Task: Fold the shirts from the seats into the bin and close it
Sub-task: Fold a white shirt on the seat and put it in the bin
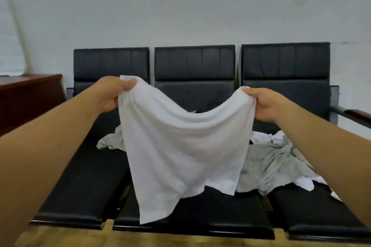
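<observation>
Body in view: two arms and two hands only. Left forearm is bare along its whole visible length, from the lower left frame edge to the wrist. Right forearm is likewise bare, from the lower right edge to the wrist. Both look broad near the camera and taper toward the wrists, as the wide-angle lens renders them. Left hand bare; right hand bare. Surfaces look smooth and soft with blur. Nails and finer marks are too blurred to tell.
</observation>
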`<state>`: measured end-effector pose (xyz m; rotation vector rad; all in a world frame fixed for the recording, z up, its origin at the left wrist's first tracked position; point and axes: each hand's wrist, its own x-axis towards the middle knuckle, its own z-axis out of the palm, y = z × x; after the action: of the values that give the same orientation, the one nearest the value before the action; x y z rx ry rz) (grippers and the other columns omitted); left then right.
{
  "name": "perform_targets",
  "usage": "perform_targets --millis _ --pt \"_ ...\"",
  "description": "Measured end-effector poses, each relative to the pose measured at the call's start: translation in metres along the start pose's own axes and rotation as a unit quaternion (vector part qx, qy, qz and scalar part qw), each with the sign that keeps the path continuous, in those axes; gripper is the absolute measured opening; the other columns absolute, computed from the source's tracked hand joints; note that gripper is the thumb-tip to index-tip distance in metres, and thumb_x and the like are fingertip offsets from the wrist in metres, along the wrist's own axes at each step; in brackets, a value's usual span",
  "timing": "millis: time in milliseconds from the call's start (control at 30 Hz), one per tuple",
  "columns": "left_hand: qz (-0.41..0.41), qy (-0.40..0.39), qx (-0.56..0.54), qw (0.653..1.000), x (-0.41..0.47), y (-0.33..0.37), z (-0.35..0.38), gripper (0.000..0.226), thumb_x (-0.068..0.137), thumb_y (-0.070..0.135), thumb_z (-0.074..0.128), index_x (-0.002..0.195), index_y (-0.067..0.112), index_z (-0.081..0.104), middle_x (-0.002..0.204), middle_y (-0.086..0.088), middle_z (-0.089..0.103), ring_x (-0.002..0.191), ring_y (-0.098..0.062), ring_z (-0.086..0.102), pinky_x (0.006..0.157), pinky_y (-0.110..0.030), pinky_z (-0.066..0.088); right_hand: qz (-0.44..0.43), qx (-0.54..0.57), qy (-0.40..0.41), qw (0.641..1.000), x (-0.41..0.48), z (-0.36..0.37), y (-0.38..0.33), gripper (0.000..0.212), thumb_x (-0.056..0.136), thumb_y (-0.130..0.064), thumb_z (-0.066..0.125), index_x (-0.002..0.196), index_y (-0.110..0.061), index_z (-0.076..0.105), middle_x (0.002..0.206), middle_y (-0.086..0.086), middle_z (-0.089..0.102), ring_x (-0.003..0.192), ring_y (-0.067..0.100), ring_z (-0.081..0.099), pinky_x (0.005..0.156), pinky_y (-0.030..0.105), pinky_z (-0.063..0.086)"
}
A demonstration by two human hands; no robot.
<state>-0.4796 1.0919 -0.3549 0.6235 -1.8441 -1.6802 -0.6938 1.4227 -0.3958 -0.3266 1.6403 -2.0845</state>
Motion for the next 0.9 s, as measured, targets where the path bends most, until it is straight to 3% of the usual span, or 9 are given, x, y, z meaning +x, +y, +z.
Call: perform_targets --millis 100,200,367,500,600,700,800,900 --pt "-0.046 0.019 -0.047 0.998 -0.013 0.008 -0.006 0.028 0.086 0.017 0.078 0.111 0.006 0.070 0.109 -0.010 0.072 0.098 -0.025 0.070 0.075 -0.037 0.058 -0.041 0.057 0.018 0.997 -0.011 0.001 -0.011 0.032 0.098 -0.019 0.060 0.124 -0.001 0.061 0.119 0.014 0.069 0.110 0.028 0.066 0.086 0.042 0.053" --pt "-0.096 0.004 -0.106 0.990 -0.023 0.007 -0.009 0.026 0.094 0.016 0.068 0.118 0.008 0.068 0.114 -0.010 0.072 0.101 -0.025 0.070 0.075 -0.040 0.056 -0.041 0.043 0.072 0.996 -0.016 -0.002 -0.014 0.030 0.098 -0.014 0.059 0.125 -0.002 0.060 0.119 0.015 0.068 0.105 0.029 0.067 0.079 0.043 0.055" --pt "-0.039 -0.031 -0.143 0.989 -0.029 0.002 -0.015 0.031 0.102 0.001 0.044 0.130 -0.004 0.055 0.122 -0.017 0.068 0.108 -0.029 0.068 0.079 -0.038 0.055 -0.079 0.028 0.098 0.992 -0.027 -0.006 -0.025 0.021 0.093 -0.016 0.069 0.111 -0.006 0.066 0.108 0.010 0.070 0.096 0.023 0.069 0.082 0.038 0.058" --pt "0.008 -0.006 -0.031 0.999 -0.027 0.005 -0.014 0.027 0.103 0.010 0.051 0.126 -0.001 0.060 0.123 -0.016 0.066 0.106 -0.027 0.067 0.079 -0.037 0.056 -0.105 -0.011 0.104 0.989 -0.022 -0.011 -0.031 0.026 0.094 -0.016 0.067 0.117 -0.006 0.061 0.108 0.009 0.067 0.094 0.022 0.067 0.078 0.038 0.057" --pt "0.025 0.027 0.020 0.999 -0.023 0.004 -0.013 0.013 0.098 0.002 0.054 0.099 0.007 0.065 0.106 -0.012 0.065 0.093 -0.022 0.063 0.074 -0.034 0.055 -0.098 -0.118 0.150 0.977 -0.011 -0.020 -0.029 0.032 0.090 -0.018 0.073 0.116 -0.004 0.063 0.114 0.011 0.066 0.102 0.027 0.065 0.091 0.045 0.055" --pt "0.030 0.046 0.015 0.998 -0.019 0.001 -0.012 0.021 0.096 0.001 0.058 0.110 0.016 0.062 0.106 -0.009 0.065 0.090 -0.021 0.063 0.070 -0.032 0.055 -0.097 -0.195 0.193 0.957 0.000 -0.029 -0.025 0.027 0.081 -0.015 0.082 0.101 -0.006 0.068 0.116 0.014 0.066 0.107 0.031 0.064 0.095 0.047 0.054" --pt "0.026 0.035 0.027 0.999 -0.016 -0.001 -0.015 0.012 0.098 0.009 0.061 0.108 0.013 0.068 0.111 -0.008 0.068 0.092 -0.018 0.065 0.072 -0.029 0.054 -0.073 -0.177 0.163 0.968 -0.002 -0.030 -0.026 0.013 0.082 -0.010 0.080 0.089 -0.010 0.069 0.111 0.014 0.069 0.105 0.029 0.066 0.088 0.044 0.056" --pt "0.019 0.000 0.001 1.000 -0.009 -0.007 -0.024 0.016 0.094 0.009 0.067 0.110 0.007 0.070 0.118 -0.012 0.070 0.103 -0.021 0.067 0.082 -0.031 0.055 0.017 -0.073 0.075 0.994 -0.005 -0.030 -0.029 0.017 0.090 -0.007 0.070 0.104 0.000 0.066 0.113 0.014 0.067 0.100 0.024 0.066 0.081 0.037 0.056"
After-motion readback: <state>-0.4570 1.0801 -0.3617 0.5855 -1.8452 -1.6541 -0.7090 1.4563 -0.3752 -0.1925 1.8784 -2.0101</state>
